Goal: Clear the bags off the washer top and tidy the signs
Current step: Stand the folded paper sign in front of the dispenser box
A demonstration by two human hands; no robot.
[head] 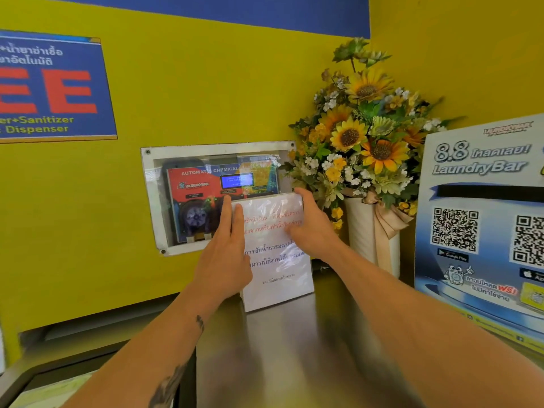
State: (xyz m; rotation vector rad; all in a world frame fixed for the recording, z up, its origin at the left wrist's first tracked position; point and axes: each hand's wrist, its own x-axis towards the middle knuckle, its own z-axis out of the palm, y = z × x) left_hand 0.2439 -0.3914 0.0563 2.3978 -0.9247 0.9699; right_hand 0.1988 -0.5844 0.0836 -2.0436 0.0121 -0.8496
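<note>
A white laminated sign (276,278) with red and blue Thai text stands upright on the steel washer top (288,348), leaning near the yellow wall. My left hand (226,254) lies flat along its left edge, fingers straight up. My right hand (312,225) grips its upper right corner, fingers over the top edge and thumb across the front. A large blue LaundryBar poster sign (482,219) with QR codes stands at the right. No bags are in view.
A white vase of artificial sunflowers (365,136) stands in the corner between the two signs. Behind the white sign a chemical dispenser panel (212,189) sits recessed in the wall behind clear plastic. A blue wall banner (53,86) hangs at upper left.
</note>
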